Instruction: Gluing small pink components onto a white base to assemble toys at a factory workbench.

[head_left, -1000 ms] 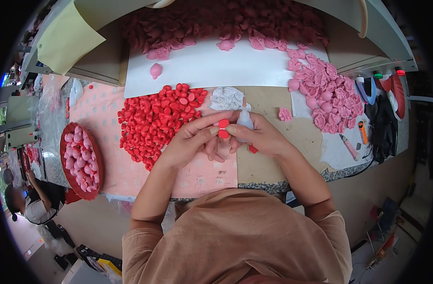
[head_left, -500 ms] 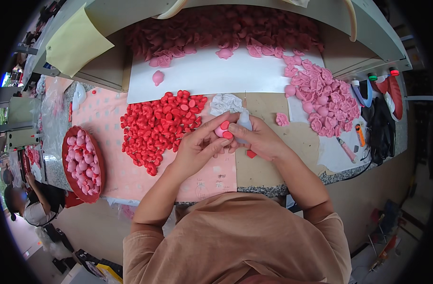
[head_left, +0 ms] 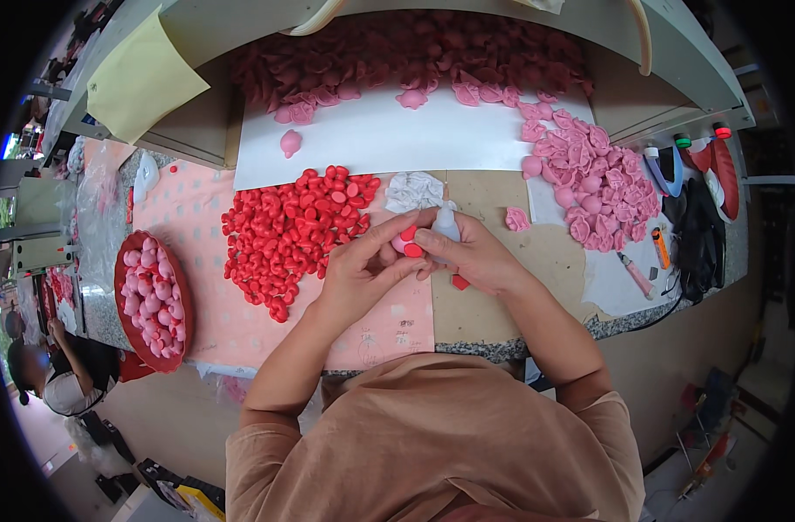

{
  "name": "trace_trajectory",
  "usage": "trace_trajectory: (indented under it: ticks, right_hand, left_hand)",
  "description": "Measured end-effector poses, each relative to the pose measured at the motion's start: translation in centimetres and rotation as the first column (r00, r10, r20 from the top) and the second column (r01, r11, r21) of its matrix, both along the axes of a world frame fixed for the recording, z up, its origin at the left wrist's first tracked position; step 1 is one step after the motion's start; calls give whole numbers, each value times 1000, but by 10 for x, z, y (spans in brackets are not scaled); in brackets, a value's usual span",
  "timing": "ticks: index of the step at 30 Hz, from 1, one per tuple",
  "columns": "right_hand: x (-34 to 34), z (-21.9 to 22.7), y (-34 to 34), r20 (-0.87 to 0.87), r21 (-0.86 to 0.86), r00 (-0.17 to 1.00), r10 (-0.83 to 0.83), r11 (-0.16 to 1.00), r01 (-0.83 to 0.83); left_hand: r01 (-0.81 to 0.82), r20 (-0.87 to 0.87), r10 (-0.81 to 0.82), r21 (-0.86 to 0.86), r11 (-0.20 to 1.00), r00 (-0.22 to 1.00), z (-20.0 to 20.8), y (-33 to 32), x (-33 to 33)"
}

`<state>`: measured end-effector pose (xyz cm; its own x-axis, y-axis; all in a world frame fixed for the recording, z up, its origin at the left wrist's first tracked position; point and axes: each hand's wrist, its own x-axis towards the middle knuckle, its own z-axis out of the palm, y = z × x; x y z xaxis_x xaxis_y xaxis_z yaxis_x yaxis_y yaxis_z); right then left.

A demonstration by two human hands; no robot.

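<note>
My left hand point(head_left: 361, 264) is closed around a small pink ball-shaped piece point(head_left: 398, 247) with two red parts point(head_left: 411, 242) on its side facing me. Against it presses the thumb of my right hand point(head_left: 477, 257), whose fingers also wrap round a translucent squeeze bottle point(head_left: 447, 224) with a thin tip pointing away from me. Left of my hands spreads a heap of glossy red parts point(head_left: 297, 230). One loose red part point(head_left: 460, 282) lies just under my right hand. Beyond the bottle sits a crumpled white cloth point(head_left: 414, 190).
At left stands a red bowl point(head_left: 186, 335) of pink balls with red parts. Pink ruffled pieces point(head_left: 597, 183) pile up at right and inside the grey hood point(head_left: 189, 130). A knife point(head_left: 637, 276) and an orange lighter point(head_left: 661, 249) lie at far right. Another person sits at far left.
The pink ball has turned slightly in my fingers, so the red parts sit a little differently. The bottle's tip has shifted slightly. Everything else stays in place.
</note>
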<state>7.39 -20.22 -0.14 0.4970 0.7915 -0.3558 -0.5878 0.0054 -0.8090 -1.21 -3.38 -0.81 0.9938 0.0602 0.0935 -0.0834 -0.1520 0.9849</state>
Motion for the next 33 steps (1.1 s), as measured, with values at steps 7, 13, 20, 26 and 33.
trace_trajectory:
  ticks: [7, 13, 20, 26, 33]
  right_hand:
    - [-7, 5, 6, 0, -54, 999, -45, 998, 45]
    - [-11, 2, -2, -22, -25, 998, -61, 998, 61]
    - [-10, 3, 3, -9, -3, 997, -74, 997, 74]
    - [-7, 7, 7, 15, -1, 996, -82, 997, 82]
    - [-14, 4, 0, 40, 0, 996, -83, 997, 84]
  left_hand:
    - [-187, 98, 185, 8, 982, 978, 20, 20, -6]
    - [-302, -142, 298, -737, 605, 944, 33, 53, -24]
    - [-879, 275, 838, 215, 425, 472, 70, 178, -85]
    - [-787, 252, 880, 586, 193, 403, 83, 231, -115]
    - [-847, 413, 785, 470, 250, 461, 61, 164, -141]
